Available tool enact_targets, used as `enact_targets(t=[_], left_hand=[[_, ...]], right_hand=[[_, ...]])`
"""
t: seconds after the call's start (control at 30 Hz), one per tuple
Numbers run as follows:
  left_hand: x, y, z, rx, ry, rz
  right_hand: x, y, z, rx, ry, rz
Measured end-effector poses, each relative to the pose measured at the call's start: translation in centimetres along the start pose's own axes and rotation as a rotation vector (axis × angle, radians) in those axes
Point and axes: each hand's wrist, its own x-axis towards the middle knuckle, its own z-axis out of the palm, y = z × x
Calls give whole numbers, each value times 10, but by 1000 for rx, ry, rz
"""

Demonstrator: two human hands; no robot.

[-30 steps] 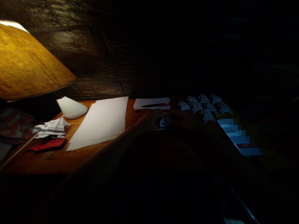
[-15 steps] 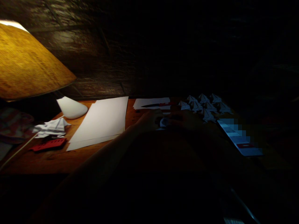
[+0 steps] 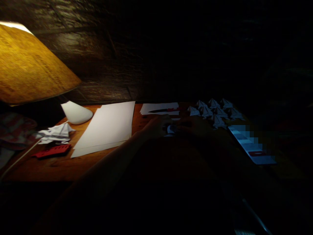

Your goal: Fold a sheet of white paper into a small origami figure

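Note:
The scene is dim, lit only by a lamp at the left. My left hand point(image 3: 156, 125) and my right hand point(image 3: 195, 126) meet at the middle of the wooden table point(image 3: 49, 166), fingers closed on a small folded piece of white paper point(image 3: 170, 129) between them. Just beyond my right hand lies a cluster of several small folded paper figures point(image 3: 215, 112). A stack of white sheets point(image 3: 107, 127) lies left of my left hand. Finger detail is lost in shadow.
A yellow lampshade point(image 3: 29, 68) fills the upper left, with its white base point(image 3: 75, 112) below. Crumpled paper scraps point(image 3: 55, 133) and a red flat object point(image 3: 52, 151) lie at left. A sheet with a knife point(image 3: 160, 109) lies behind my hands. A long printed strip point(image 3: 251, 145) lies at right.
Less of the small white paper shows between my hands than a second ago. The view has shifted very slightly; nothing else moved.

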Motion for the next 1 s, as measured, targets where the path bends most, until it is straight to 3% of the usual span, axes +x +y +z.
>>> enact_targets(t=[0.47, 1.0], left_hand=[[0, 5, -3, -20, -5, 23], [0, 2, 1, -13, 22, 40]], right_hand=[[-2, -10, -2, 39, -43, -80], [1, 3, 10, 41, 1, -145]])
